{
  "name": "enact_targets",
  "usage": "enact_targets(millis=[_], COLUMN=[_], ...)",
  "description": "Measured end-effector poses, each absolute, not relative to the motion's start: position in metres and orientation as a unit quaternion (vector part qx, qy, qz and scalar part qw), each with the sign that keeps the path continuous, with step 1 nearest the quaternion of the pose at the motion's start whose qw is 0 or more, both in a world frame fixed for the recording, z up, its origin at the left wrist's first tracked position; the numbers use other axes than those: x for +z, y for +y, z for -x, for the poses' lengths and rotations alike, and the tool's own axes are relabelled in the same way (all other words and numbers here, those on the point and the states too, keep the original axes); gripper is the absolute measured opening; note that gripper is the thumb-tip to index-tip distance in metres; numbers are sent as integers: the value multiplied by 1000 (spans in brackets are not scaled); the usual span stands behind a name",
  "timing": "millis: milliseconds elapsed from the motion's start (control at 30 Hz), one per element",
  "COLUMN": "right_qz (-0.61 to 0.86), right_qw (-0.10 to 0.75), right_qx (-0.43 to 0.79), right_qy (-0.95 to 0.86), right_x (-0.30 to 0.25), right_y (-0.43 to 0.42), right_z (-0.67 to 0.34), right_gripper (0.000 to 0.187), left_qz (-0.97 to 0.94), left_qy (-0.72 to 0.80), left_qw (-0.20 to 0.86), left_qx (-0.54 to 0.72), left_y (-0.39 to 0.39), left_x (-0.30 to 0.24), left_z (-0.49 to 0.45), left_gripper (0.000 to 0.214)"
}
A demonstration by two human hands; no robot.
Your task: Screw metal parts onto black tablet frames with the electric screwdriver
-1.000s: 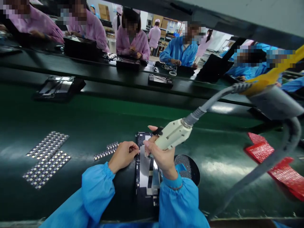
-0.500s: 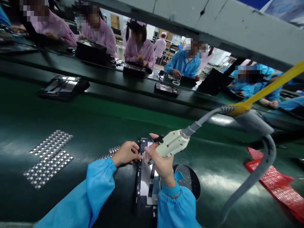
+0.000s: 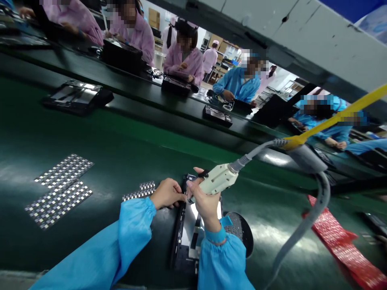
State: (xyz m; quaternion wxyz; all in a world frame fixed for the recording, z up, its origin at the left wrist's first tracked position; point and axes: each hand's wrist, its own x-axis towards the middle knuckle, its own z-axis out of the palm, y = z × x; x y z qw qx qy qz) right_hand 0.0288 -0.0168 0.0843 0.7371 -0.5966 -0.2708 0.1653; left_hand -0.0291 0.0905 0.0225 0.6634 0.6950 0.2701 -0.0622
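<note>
A flat black electronic housing [image 3: 185, 254] with a silvery inner panel lies lengthwise before me. My right hand [image 3: 208, 207] is wrapped round a pale electric screwdriver [image 3: 218, 179], its cord end pointing up and right. The screwdriver's tip is mostly hidden by my fingers, over the upper left part of the housing. At the housing's left edge, close to that tip, my left hand [image 3: 167, 193] is closed in a pinch; whatever is between thumb and finger cannot be made out. Right of the housing, partly behind my sleeve, sits a round black dish [image 3: 248, 243] of tiny parts.
Sheets dotted with small pale squares [image 3: 65, 171] lie left, with a smaller piece [image 3: 137, 194] by my left wrist. A grey cable [image 3: 298, 237] and yellow strap [image 3: 341, 114] hang at right, near red bubble wrap [image 3: 341, 245]. Co-workers sit across the line beyond another housing [image 3: 77, 96].
The view has shifted slightly. Both hands stay at the housing's upper left, with the left fingers now closer to the screwdriver tip. The hanging cable has swung a little left.
</note>
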Motion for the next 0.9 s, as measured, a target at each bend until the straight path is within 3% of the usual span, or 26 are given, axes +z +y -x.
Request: enact_targets(millis=[233,600,900], right_qz=[622,632,667], right_qw=[721,709,664], right_qx=[156,154,148], right_qy=[-261,-272,-302], right_x=[77,77,70], right_y=[-11,-11,-16], right_z=[-31,-31,-26], right_gripper=[41,45,32], left_qz=[-686,-690,-698], left_qy=[260,256,252], left_qw=[674,671,666], left_qx=[-85,-90,-81], left_y=[93,93,94], left_x=[26,25,27], left_z=[26,26,28], left_gripper=[10,9,9])
